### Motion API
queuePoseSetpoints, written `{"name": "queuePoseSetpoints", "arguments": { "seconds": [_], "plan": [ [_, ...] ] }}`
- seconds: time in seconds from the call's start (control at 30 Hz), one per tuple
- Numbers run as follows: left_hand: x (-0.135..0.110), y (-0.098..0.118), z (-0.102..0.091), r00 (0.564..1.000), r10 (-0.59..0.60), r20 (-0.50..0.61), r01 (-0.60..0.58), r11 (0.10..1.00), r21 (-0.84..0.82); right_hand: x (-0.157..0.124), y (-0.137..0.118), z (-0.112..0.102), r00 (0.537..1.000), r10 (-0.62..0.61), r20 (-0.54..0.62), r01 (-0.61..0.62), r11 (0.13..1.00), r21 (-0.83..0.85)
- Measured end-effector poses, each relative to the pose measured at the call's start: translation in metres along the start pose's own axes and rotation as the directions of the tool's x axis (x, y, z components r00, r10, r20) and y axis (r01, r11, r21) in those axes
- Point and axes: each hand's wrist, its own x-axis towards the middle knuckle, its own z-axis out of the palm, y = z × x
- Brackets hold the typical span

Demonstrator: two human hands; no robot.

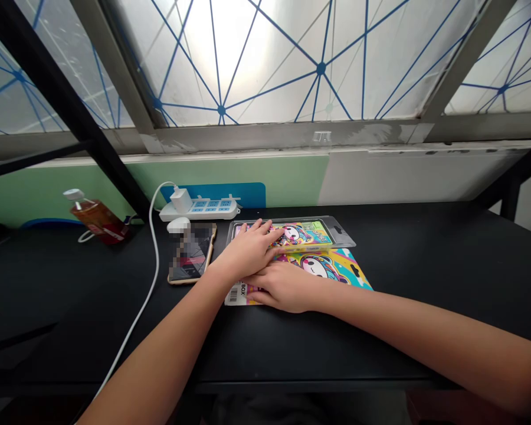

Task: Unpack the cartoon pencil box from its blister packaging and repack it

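Note:
A colourful flat box [312, 233] with a cartoon animal on it lies in a clear plastic blister shell [344, 235] on the desk. In front of it, partly under it, is a bright printed backing card [336, 268] with a hang hole and a barcode. My left hand [250, 251] rests on the box and shell with its fingers spread. My right hand [287, 286] lies across the card, fingers pointing left and a little apart, just below the left hand. Both hands cover the left part of the packaging.
Left of the packaging lies a phone [192, 254] with a white earbud case [178, 225] at its top. Behind stands a white power strip [203, 209] with a charger; its white cable [153, 260] runs forward. A drink bottle [100, 218] leans farther left on the black desk [433, 260].

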Motion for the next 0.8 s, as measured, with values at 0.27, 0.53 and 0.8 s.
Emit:
{"name": "queuePoseSetpoints", "arguments": {
  "seconds": [0.27, 0.53, 0.8],
  "plan": [
    [-0.005, -0.002, -0.007, 0.999, -0.037, 0.023, 0.040, 0.988, -0.149, 0.001, 0.005, 0.010, 0.972, -0.225, -0.071, 0.191, 0.928, -0.319],
    [-0.011, -0.010, -0.008, 0.987, -0.077, -0.142, 0.063, 0.993, -0.100, -0.015, 0.047, -0.056, 0.926, 0.189, -0.326, -0.315, 0.864, -0.393],
    [-0.008, -0.009, -0.001, 0.976, -0.096, -0.198, 0.087, 0.995, -0.056, -0.037, 0.116, -0.085, 0.863, 0.505, -0.031, -0.501, 0.846, -0.184]
  ]
}}
